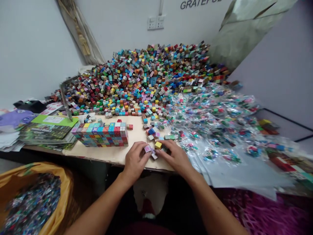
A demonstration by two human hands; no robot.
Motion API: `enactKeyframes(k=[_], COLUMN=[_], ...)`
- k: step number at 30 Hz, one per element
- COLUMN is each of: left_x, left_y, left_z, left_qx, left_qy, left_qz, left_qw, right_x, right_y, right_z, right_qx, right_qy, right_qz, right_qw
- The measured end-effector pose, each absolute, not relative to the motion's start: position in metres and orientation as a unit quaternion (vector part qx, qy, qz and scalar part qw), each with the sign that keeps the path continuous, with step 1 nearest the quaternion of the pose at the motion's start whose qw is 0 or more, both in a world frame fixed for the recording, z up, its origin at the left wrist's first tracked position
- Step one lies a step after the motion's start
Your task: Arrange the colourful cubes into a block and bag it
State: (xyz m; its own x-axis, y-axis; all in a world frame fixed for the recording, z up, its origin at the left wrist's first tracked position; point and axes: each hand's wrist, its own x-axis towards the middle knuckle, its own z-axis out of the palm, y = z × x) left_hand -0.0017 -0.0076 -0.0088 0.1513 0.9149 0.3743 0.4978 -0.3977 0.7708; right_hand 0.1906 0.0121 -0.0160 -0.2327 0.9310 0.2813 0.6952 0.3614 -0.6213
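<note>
Near the table's front edge my left hand (135, 160) is closed, with a small pink-topped cube (147, 149) at its thumb and fingertips. Facing it, my right hand (176, 157) is closed on a yellow cube (158, 145). Another small cube, whitish on top (154, 156), sits between the two hands, close to the fingertips; whether either hand touches it I cannot tell. Just beyond the hands lie several loose cubes (152, 131). To the left of my left hand stands a neat block of stacked patterned cubes (102, 134).
A large heap of mixed cubes (137, 75) leans against the wall. Clear bags of cubes (207, 114) cover the right side, over plastic sheets (234, 169). Green-edged booklets (49, 130) lie at left, near a metal bracket (65, 101). An orange-lined bin (66, 186) stands below.
</note>
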Motion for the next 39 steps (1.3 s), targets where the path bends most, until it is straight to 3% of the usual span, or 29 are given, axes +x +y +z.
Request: enactKeyframes(k=[2,10,17,27,33,39], left_x=[-0.004,-0.008,-0.01,-0.007,0.001,0.008], left_y=[-0.011,-0.031,-0.026,-0.021,-0.018,-0.017], left_z=[-0.007,-0.022,-0.024,-0.015,-0.015,-0.013], left_qx=[0.708,0.775,0.766,0.759,0.77,0.757], left_qy=[0.492,0.5,0.486,0.504,0.533,0.559], left_qz=[0.441,0.371,0.391,0.383,0.327,0.323], left_qw=[0.25,0.11,0.156,0.153,0.124,0.101], right_x=[0.191,0.187,0.192,0.192,0.177,0.188], right_y=[0.015,0.007,-0.002,0.001,0.019,0.016], right_z=[-0.014,-0.019,-0.016,-0.009,0.003,-0.005], right_qx=[-0.536,-0.521,-0.486,-0.498,-0.488,-0.517], right_qy=[-0.756,-0.76,-0.754,-0.749,-0.803,-0.7], right_qz=[0.196,0.176,0.252,0.224,0.157,0.279], right_qw=[0.321,0.346,0.363,0.375,0.306,0.406])
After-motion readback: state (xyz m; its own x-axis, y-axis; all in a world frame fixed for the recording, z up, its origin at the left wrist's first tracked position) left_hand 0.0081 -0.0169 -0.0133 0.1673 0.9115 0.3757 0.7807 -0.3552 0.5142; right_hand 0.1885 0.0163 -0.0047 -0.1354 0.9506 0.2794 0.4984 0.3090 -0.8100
